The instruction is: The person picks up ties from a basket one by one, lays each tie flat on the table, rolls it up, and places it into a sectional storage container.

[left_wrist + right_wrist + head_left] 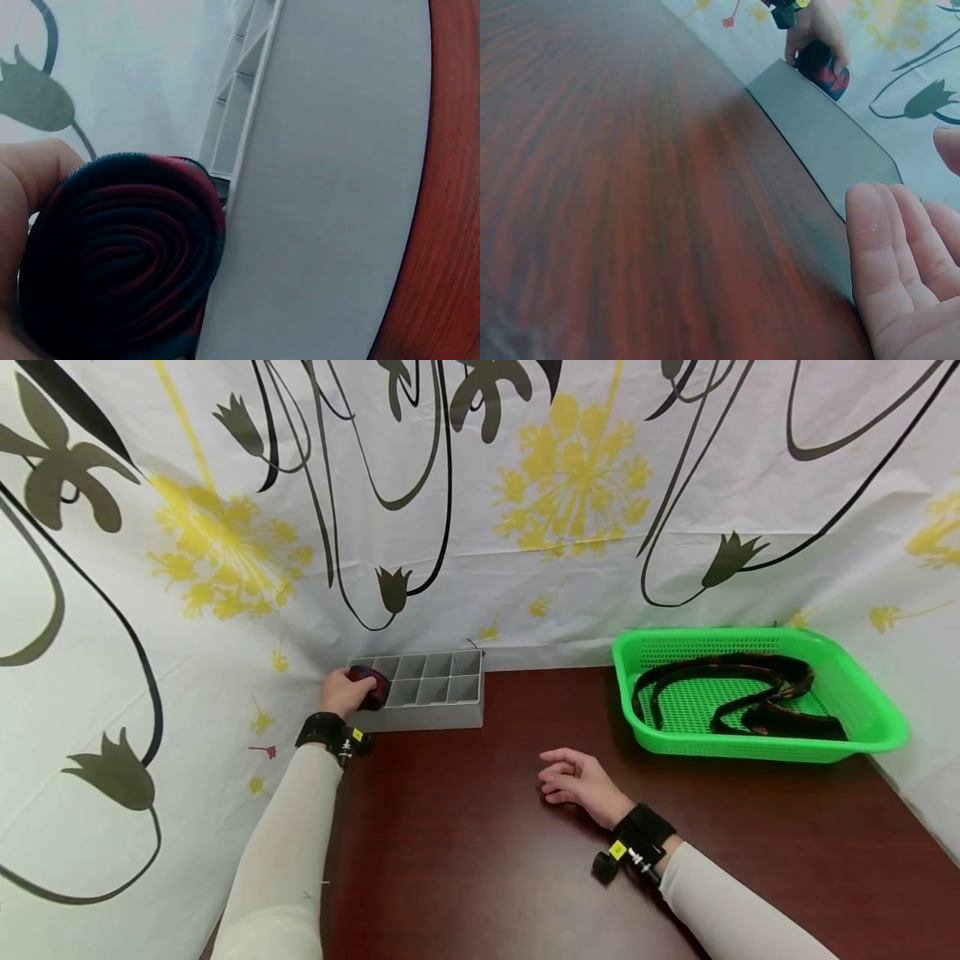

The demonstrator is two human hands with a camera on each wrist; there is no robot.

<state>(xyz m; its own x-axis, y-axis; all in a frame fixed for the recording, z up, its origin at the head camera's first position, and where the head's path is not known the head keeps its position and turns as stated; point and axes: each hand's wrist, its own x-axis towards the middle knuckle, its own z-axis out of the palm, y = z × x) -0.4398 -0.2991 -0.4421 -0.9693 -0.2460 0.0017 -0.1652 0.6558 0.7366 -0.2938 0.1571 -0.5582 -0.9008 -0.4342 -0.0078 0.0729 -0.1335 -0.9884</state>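
My left hand (343, 695) grips a rolled-up necktie (372, 687) at the left end of the grey divided box (420, 718). Dark blue and red layers of the roll spiral tightly in the left wrist view, where the rolled necktie (124, 259) overlaps the box's rim. Its underside is hidden. Over the middle of the table, my right hand (583, 783) holds nothing, with fingers loosely extended. A second necktie (795, 722), dark with reddish-orange marks, lies loosely looped in the green basket (757, 747) on the right.
The box's visible compartments (437, 679) show bare grey floors and walls. A brown wooden table (465, 843) lies under everything. Behind it and along the left hangs a white patterned cloth (495, 602), right against the back of the box.
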